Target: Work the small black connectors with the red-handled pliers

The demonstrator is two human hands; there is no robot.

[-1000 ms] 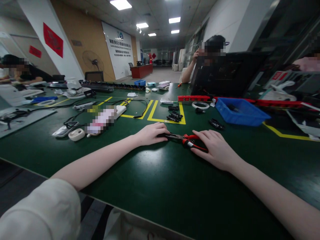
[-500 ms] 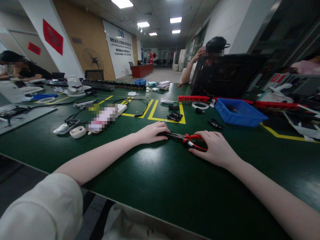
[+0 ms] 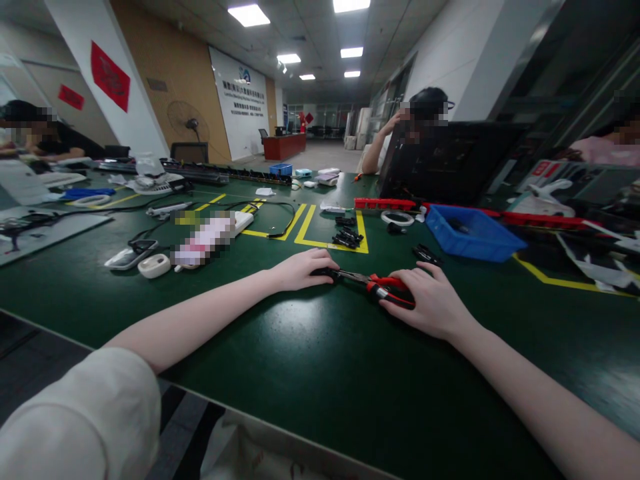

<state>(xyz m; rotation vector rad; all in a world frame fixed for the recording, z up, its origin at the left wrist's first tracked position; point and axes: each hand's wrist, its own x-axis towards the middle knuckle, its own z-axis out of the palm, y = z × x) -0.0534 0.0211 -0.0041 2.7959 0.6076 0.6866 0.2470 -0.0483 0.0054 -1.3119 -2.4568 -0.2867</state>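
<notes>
My left hand (image 3: 300,271) pinches a small black part (image 3: 326,272) just above the green table; its kind is too small to make out. Long-nose pliers (image 3: 386,295) with red and black handles lie in my right hand (image 3: 436,303), whose fingers are wrapped round the grips. The narrow jaws point left and meet the black part at the left fingertips. Whether they are clamped on it I cannot tell. Several similar black pieces (image 3: 347,237) lie behind, inside a yellow-taped outline, and more black pieces (image 3: 426,254) lie beyond my right hand.
On the right stands a blue bin (image 3: 477,248) with dark contents. Behind it runs a red strip (image 3: 385,203), near a large black panel (image 3: 450,160) and a seated person. To the left lie a phone (image 3: 207,240), a white rounded case (image 3: 154,266) and cables.
The pliers' handles have come closer together in my right hand. Both hands stay nearly in place, and the view has shifted slightly.
</notes>
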